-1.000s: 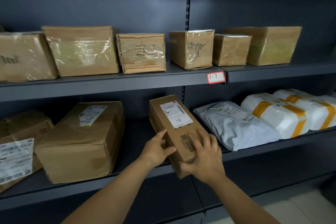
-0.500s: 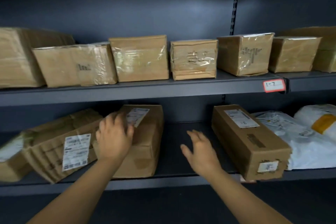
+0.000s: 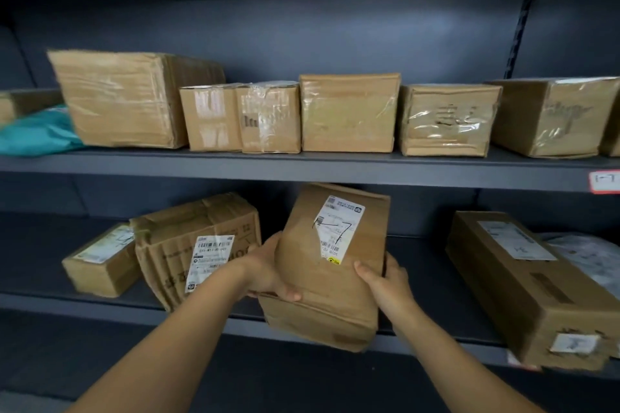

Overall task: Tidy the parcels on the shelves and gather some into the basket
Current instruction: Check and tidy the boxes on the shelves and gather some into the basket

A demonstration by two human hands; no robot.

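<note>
A brown cardboard box (image 3: 330, 292) with a white shipping label is tilted up at the front of the lower shelf (image 3: 110, 307). My left hand (image 3: 268, 273) grips its left side, thumb across the front. On the box's right edge my right hand (image 3: 385, 280) holds it, fingers wrapped behind. A crumpled labelled box (image 3: 198, 245) leans just left of it. A long box (image 3: 533, 285) lies on the shelf to the right. No basket is in view.
The upper shelf (image 3: 302, 168) carries a row of taped cardboard boxes (image 3: 349, 112) and a teal soft parcel (image 3: 37, 132) at the far left. A small box (image 3: 100, 260) sits low left. A white bag (image 3: 593, 258) lies far right.
My view has shifted left along the shelves. Both hands, open half a second ago, have closed on the middle box and tipped it up towards me.
</note>
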